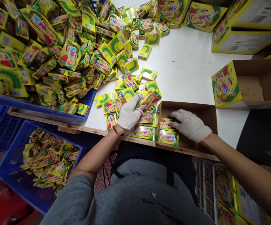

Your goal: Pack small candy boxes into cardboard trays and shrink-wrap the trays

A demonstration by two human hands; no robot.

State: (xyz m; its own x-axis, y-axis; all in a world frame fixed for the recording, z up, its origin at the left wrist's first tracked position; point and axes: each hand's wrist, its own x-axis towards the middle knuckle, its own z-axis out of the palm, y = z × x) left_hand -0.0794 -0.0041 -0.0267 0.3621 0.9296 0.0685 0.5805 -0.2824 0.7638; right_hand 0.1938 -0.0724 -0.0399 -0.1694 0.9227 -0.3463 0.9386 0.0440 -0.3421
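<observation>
My left hand (130,113), in a white knitted glove with bare fingertips, is closed on a small yellow-green box (151,99) marked "TWINS", tilted above other small boxes. In a matching glove, my right hand (190,124) reaches into an open cardboard carton (198,109). Its thumb and fingers close around the right end of a small box (165,124) inside, at the carton's left end. Another small box (168,137) lies flat in front of that one. Just outside the carton's left wall, a small box (143,132) lies by the table's front edge.
A large heap of small boxes (72,56) fills a blue tray (89,107) at left and spreads onto the white table (184,59). A blue crate (15,175) of packs stands below. Another open carton (226,84) is at right, with printed cartons (202,17) behind.
</observation>
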